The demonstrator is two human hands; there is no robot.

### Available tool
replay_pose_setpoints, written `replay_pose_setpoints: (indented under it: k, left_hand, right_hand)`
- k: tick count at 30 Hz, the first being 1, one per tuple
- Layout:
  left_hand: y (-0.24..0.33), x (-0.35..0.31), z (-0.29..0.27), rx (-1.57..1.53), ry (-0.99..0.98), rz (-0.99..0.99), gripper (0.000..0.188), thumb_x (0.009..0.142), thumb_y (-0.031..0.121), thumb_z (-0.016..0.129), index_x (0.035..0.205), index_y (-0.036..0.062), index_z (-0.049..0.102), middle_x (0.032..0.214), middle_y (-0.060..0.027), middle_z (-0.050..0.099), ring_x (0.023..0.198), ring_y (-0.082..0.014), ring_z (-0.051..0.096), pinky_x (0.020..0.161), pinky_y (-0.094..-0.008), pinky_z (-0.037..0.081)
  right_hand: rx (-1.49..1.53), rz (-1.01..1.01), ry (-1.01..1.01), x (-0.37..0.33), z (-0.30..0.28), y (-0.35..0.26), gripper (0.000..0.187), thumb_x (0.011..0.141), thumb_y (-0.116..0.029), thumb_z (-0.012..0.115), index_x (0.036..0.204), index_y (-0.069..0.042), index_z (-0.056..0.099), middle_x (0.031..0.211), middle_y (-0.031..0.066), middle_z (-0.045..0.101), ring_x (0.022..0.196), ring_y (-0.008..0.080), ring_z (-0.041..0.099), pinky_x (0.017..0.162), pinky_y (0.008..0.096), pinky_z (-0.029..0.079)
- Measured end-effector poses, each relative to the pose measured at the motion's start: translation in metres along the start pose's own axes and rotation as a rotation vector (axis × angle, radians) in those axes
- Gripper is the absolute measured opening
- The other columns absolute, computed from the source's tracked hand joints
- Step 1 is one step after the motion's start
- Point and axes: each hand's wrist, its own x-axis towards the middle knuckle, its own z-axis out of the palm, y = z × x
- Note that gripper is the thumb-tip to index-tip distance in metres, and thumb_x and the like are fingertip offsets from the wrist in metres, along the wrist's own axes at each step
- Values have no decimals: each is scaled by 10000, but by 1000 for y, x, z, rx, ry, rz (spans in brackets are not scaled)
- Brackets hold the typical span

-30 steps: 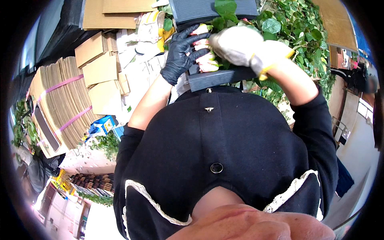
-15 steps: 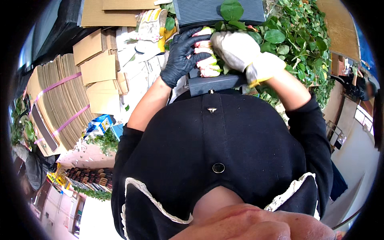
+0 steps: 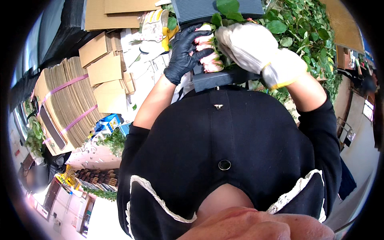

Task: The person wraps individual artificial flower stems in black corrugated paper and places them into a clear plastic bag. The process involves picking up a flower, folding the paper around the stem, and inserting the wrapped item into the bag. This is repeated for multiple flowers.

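Note:
A row of pink-and-white roses (image 3: pixel 211 63) lies between my hands, on dark ridged cardboard (image 3: pixel 224 78). My left hand (image 3: pixel 185 51), in a black glove, reaches round the blooms from the left, with a finger over the upper ones and the thumb across the lower ones. On their right is my right hand (image 3: pixel 250 50), in a white work glove with a yellow-edged cuff. It sits over the leafy side beside the blooms; its fingers are blurred and partly hidden, so any grip there is unclear. Green rose leaves (image 3: pixel 228 9) stick up just beyond the gloves.
A heap of leafy stems (image 3: pixel 308 36) spreads on the right. At the left stand a strapped stack of cardboard (image 3: pixel 72 96) and loose cardboard pieces (image 3: pixel 105 70). A spare white-and-yellow glove (image 3: pixel 154 26) lies beyond my left hand. Another dark ridged cardboard piece (image 3: pixel 192 12) lies at the far side.
The right glove has shifted right and covers more of the leaves. My left hand stays on the roses. The whole view has shifted slightly, and the blooms show more pink.

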Motion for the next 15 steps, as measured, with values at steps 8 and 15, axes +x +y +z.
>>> replay_pose_setpoints:
  k: [8,15]
  left_hand:
    - [-11,-1,7,-237,-40,-53,531,722,186,860,1207,106,659,1316,-163,504,1225,-262,499,1010,-365,456]
    - [4,1,1,-337,-59,-111,513,750,121,821,1231,99,644,1298,-134,541,1243,-250,501,1044,-365,421]
  right_hand:
    - [152,27,-351,-5,25,-3,107,821,-131,616,886,-47,617,787,173,643,747,369,648,650,443,520]
    - [171,28,-333,-8,31,-1,107,815,-132,609,877,-46,612,761,165,627,755,365,653,650,441,521]
